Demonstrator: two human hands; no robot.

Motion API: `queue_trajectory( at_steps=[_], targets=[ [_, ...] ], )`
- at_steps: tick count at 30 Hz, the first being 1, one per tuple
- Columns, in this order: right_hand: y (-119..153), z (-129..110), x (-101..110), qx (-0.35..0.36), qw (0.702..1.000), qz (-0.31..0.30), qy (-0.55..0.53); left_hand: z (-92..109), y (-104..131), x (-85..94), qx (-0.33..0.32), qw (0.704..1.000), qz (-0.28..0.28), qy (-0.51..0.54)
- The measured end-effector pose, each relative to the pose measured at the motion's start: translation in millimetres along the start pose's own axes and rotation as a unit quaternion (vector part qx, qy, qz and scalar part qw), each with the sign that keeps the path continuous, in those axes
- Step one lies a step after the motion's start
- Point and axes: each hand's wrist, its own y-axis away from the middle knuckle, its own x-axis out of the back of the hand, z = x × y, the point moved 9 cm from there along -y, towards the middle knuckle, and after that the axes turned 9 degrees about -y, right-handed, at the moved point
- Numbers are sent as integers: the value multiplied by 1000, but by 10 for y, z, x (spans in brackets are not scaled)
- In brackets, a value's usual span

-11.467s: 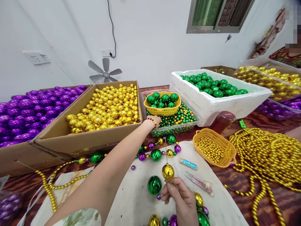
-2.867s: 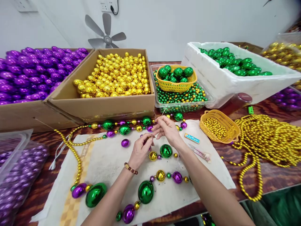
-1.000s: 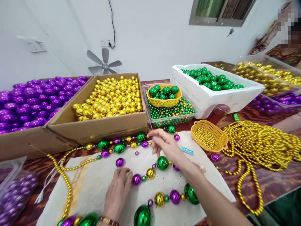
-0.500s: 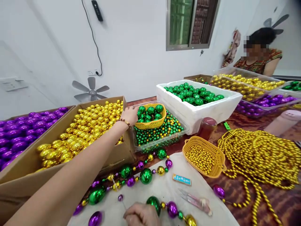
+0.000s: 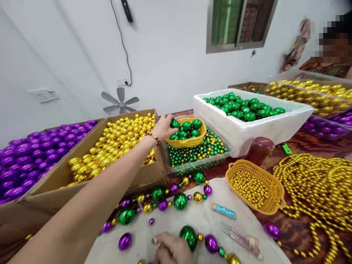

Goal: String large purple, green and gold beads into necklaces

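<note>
My left hand [image 5: 165,126] reaches over the left rim of a yellow basket [image 5: 187,142], its fingers closed on a green bead [image 5: 174,123]. More large green beads lie in this basket, which rests on small green and gold beads in a clear tray [image 5: 198,165]. At the bottom centre, my right hand [image 5: 172,250] is closed on the white cloth [image 5: 209,238], beside a strand with a large green bead [image 5: 188,237]; what its fingers pinch is too small to name. A loose purple bead [image 5: 125,241] lies to its left.
Boxes of purple beads [image 5: 24,157] and gold beads [image 5: 121,139] stand left. Behind are a white foam box [image 5: 220,126] and a jar [image 5: 260,150]. A basket of small gold beads [image 5: 254,189], tweezers [image 5: 242,238] and gold strands [image 5: 316,183] lie right. A person [image 5: 332,68] sits back right.
The view has swung right to left across the scene, so things appear further right. A green bead now shows between my left hand's fingers at the basket. My right hand remains low on the cloth.
</note>
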Motion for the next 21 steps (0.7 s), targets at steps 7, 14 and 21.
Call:
queue_trajectory(
  at_steps=[7, 14, 21],
  targets=[
    [134, -204, 94, -26, 988, 1, -152, 104, 1736, 799, 161, 826, 65, 537],
    [176, -411, 4, 10, 990, 14, -139, -362, 3891, 188, 432, 607, 103, 659],
    [230, -521, -596, 1, 990, -80, -112, -491, 4519, 67, 477, 506, 157, 701]
  ],
)
